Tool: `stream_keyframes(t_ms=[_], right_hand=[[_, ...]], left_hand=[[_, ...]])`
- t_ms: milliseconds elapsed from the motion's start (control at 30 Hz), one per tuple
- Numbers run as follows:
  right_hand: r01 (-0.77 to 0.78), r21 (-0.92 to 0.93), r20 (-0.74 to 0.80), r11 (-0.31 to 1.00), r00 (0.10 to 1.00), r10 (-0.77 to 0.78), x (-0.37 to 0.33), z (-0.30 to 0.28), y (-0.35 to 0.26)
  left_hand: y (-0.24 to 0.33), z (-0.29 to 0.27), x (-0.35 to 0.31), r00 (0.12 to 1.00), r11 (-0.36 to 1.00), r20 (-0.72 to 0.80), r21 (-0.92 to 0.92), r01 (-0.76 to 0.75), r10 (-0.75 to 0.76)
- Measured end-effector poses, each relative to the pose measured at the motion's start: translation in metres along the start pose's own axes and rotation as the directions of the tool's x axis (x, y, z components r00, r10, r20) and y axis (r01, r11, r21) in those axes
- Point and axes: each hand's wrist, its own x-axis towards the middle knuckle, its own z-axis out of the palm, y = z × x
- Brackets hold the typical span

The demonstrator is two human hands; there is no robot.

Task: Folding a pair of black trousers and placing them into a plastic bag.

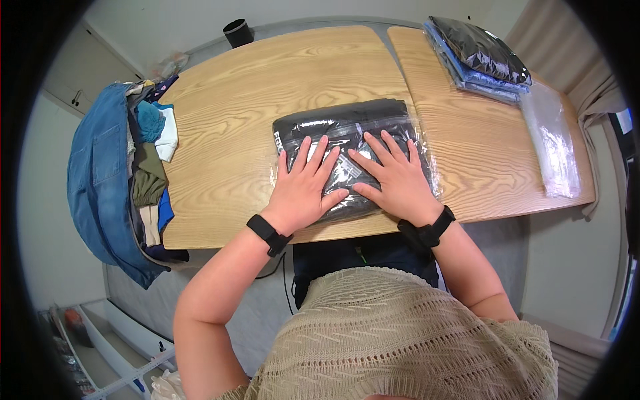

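Note:
A folded black garment in a clear plastic bag (347, 120) lies flat near the front edge of the wooden table (267, 73). Both palms rest on top of it. My left hand (303, 187) lies on the bag's left half with fingers spread, and my right hand (393, 177) lies spread on the right half. The thumbs point toward each other with a small gap between them. Neither hand grips anything. A white label shows through the plastic between my hands. The bag's lower part is partly hidden under them.
Several clothes, including an olive piece (149, 175) and blue denim (100, 160), are heaped at the table's left end. Bagged garments (477, 53) are stacked at the far right. Clear plastic bags (553, 147) lie before them. A black bin (237, 32) stands beyond the table.

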Motion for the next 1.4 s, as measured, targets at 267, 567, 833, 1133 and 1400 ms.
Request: stream_keyframes(t_ms=[267, 567, 833, 1133, 1400], right_hand=[[-0.015, 0.068, 0.06, 0.998, 0.998, 0.011, 0.005, 0.002, 0.005], [-0.026, 0.053, 0.042, 0.998, 0.999, 0.024, 0.005, 0.005, 0.005], [0.013, -0.063, 0.041, 0.998, 0.999, -0.01, 0.0, -0.003, 0.023], [-0.016, 0.074, 0.091, 0.997, 0.996, 0.009, -0.002, 0.0, 0.026], [-0.052, 0.152, 0.123, 0.987, 0.992, 0.033, 0.004, -0.002, 0.026]], left_hand=[[-0.003, 0.006, 0.005, 0.998, 0.998, 0.066, -0.069, 0.011, -0.007], [-0.005, 0.007, 0.006, 0.996, 0.996, 0.09, -0.084, 0.019, -0.012], [-0.008, -0.008, 0.009, 0.995, 0.994, -0.021, 0.03, -0.101, 0.102], [-0.024, -0.004, 0.008, 0.979, 0.989, 0.173, -0.121, -0.086, 0.107], [-0.028, -0.002, 0.013, 0.971, 0.985, 0.212, -0.15, -0.083, 0.114]])
